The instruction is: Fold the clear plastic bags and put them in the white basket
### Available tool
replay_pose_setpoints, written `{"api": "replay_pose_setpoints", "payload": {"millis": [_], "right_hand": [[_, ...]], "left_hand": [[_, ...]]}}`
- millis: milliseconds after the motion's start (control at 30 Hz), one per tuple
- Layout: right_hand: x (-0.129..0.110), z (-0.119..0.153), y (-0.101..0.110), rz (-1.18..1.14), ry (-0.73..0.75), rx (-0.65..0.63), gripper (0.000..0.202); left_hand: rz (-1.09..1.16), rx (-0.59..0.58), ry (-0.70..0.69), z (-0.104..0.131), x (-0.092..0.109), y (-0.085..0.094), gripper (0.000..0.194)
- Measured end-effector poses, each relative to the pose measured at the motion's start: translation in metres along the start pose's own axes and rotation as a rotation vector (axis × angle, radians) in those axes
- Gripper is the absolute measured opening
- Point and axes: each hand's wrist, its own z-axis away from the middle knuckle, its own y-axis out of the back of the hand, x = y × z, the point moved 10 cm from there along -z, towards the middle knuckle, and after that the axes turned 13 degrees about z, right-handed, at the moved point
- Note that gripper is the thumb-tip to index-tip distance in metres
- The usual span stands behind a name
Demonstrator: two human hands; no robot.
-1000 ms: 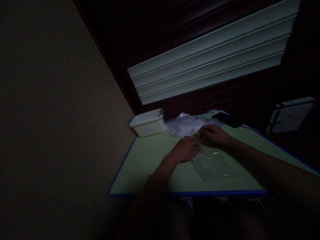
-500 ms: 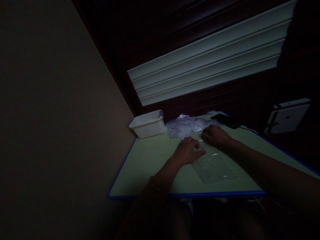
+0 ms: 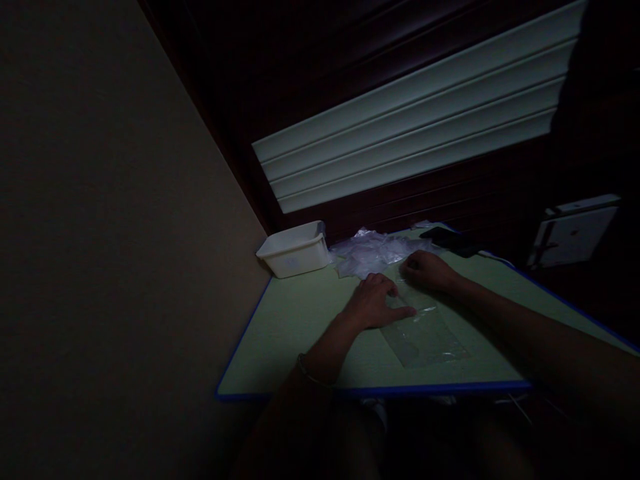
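A clear plastic bag (image 3: 427,337) lies flat on the green table, its upper part reaching up between my hands. My left hand (image 3: 375,303) rests at the bag's left edge, thumb stretched out over the plastic and apart from the fingers. Farther back and to the right, my right hand (image 3: 425,270) is closed at the bag's far end, with its fingers curled together; the bag's edge seems to be in them, though the dim light hides the detail. A heap of clear plastic bags (image 3: 373,250) lies just beyond both hands.
A white plastic bin (image 3: 295,252) stands at the table's back left corner. A dark flat object (image 3: 450,241) with a white cable lies at the back right. The table (image 3: 295,333) has a blue edge and touches a wall on the left. A white box (image 3: 573,237) is off to the right.
My left thumb has stretched a little farther right over the bag. My right hand has shifted very slightly left. The rest looks the same apart from a small camera shift.
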Motion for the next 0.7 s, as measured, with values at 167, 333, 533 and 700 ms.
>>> {"api": "replay_pose_setpoints", "payload": {"millis": [167,333,533,700], "right_hand": [[0.002,0.002,0.007,0.053,-0.021,0.067,0.032],[-0.003,0.003,0.003,0.130,0.048,0.054,0.028],[-0.010,0.002,0.002,0.107,0.091,0.053,0.032],[-0.006,0.004,0.014,-0.058,0.000,0.076,0.031]], "left_hand": [[0.028,0.012,-0.090,-0.002,0.010,-0.002,0.039],[0.047,-0.023,-0.105,-0.003,0.014,-0.007,0.020],[0.091,-0.037,-0.176,-0.002,0.019,-0.008,0.015],[0.111,-0.057,-0.151,-0.001,0.017,-0.009,0.023]]}}
